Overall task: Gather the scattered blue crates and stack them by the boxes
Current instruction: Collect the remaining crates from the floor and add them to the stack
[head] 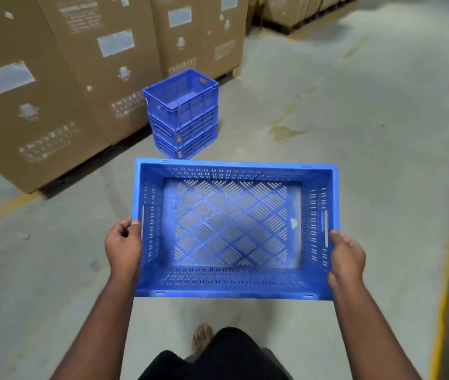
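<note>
Three blue crates stacked [183, 113] on grey concrete floor [355, 133] at 12 o'clock, just beside tall cardboard boxes [61, 78] running 9 to 12. More boxes on pallets [297, 9] at 1 o'clock. Yellow floor line [441, 311] along 3 to 5. Fourth blue crate [234, 229] held level at centre, open top up, nothing inside. Left hand [123, 246] curled round its left short rim, thumb on top edge. Right hand [346, 259] gripping right short rim beside the handle slot. Bare foot [201, 337] at 6.
</note>
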`<state>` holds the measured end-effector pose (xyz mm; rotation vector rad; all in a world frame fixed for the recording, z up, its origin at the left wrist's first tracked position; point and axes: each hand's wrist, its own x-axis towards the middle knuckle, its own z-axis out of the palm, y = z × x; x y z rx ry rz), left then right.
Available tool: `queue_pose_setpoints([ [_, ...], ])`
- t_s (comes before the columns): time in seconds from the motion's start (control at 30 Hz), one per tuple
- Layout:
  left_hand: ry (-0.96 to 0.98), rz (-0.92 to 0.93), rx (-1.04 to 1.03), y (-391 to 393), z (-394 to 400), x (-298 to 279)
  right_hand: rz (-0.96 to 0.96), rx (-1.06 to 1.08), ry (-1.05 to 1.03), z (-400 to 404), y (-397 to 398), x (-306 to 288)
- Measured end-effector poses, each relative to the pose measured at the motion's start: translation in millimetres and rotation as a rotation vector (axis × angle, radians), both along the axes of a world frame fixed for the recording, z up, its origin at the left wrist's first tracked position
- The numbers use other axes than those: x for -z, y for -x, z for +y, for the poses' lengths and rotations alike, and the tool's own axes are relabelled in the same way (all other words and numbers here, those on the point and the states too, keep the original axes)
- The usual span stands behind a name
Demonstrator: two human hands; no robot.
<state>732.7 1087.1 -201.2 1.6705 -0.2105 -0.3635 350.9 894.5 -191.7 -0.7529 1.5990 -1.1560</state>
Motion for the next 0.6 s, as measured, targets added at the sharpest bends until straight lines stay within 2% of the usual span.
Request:
queue_pose_setpoints([
  [0.23, -0.022, 0.052, -0.019, -30, -138, 12, -0.027, 0.01, -0.046, -142, -32, 7],
  [0.4, -0.015, 0.052, -0.104, -38, -247, 25, -0.061, -0.156, -0.068, -275, -56, 16],
  [0.6, 0.002, 0.065, -0.319, -38, -374, 16, -0.039, -0.333, -0.071, -455, -91, 2],
])
